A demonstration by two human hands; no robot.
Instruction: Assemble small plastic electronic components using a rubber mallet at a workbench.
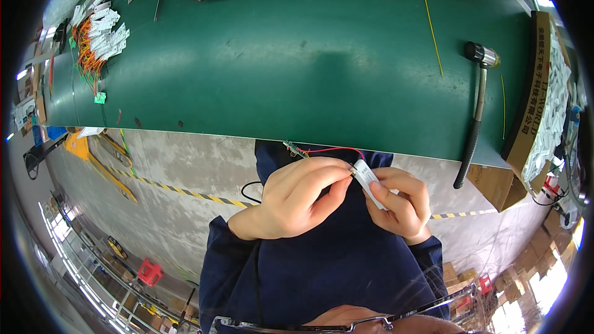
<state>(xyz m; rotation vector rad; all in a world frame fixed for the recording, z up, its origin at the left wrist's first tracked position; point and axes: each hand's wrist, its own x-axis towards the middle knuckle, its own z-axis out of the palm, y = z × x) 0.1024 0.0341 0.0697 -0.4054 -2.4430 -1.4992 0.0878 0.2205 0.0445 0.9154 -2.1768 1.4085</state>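
Hovering just off table edge (216,132), right fingers (388,200) clamp white pack (365,174), left fingers (328,175) together.

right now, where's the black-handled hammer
The black-handled hammer lies at right in the head view, on the green table, left of a brown cardboard box, grip overhanging the near edge.

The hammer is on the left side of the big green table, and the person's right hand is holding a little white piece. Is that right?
Not quite: the head view shows the hammer on the right side of the green table. The right hand is indeed holding a little white piece.
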